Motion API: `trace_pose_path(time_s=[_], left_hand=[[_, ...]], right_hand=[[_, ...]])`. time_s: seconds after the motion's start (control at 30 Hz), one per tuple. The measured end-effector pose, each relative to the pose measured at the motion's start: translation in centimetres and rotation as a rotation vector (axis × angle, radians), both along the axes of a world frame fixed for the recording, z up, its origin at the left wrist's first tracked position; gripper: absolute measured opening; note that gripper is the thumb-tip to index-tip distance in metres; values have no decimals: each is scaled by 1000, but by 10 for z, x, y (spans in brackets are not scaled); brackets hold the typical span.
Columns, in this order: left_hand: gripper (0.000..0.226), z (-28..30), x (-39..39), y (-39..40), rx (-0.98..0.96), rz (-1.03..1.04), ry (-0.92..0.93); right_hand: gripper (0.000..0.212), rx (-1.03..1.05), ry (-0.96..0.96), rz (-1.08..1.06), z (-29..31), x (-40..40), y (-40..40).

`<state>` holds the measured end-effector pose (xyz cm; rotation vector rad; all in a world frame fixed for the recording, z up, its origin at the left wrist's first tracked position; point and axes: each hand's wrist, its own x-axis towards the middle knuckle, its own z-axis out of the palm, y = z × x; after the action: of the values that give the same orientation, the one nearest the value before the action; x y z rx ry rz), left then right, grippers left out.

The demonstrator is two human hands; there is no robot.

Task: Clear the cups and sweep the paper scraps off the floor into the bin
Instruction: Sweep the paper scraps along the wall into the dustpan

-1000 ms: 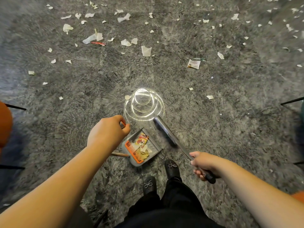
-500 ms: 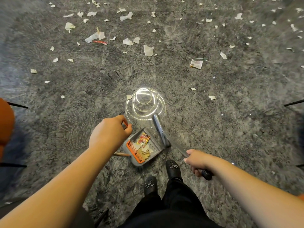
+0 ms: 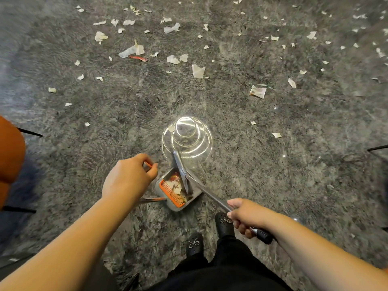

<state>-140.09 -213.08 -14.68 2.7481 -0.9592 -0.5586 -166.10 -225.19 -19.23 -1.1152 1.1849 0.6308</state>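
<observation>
Right hand (image 3: 245, 215) grip wrapped on broom handle (image 3: 210, 195); left hand (image 3: 128, 179) grips dustpan handle; dustpan (image 3: 178, 191) on floor by feet; paper scraps (image 3: 198, 70) light, flighty, scattered beyond; sweep gently.

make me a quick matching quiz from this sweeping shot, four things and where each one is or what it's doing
Things:
1. left hand
2. right hand
3. dustpan
4. paper scraps

States or places:
a. grips the broom handle
b. scattered over the grey floor ahead
c. holds the dustpan's upright handle
d. on the floor by the black shoes, with rubbish inside

Pairs: 1-c, 2-a, 3-d, 4-b
</observation>
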Motion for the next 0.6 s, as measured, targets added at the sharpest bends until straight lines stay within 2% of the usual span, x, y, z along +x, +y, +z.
trace_pose_path(time_s=[0.3, 0.6], left_hand=[[21, 1, 69, -4, -60, 162, -40], [21, -8, 160, -77, -14, 251, -86]], right_hand=[[38, -198, -86, 6, 6, 76, -56], [35, -324, -34, 156, -21, 191, -184]])
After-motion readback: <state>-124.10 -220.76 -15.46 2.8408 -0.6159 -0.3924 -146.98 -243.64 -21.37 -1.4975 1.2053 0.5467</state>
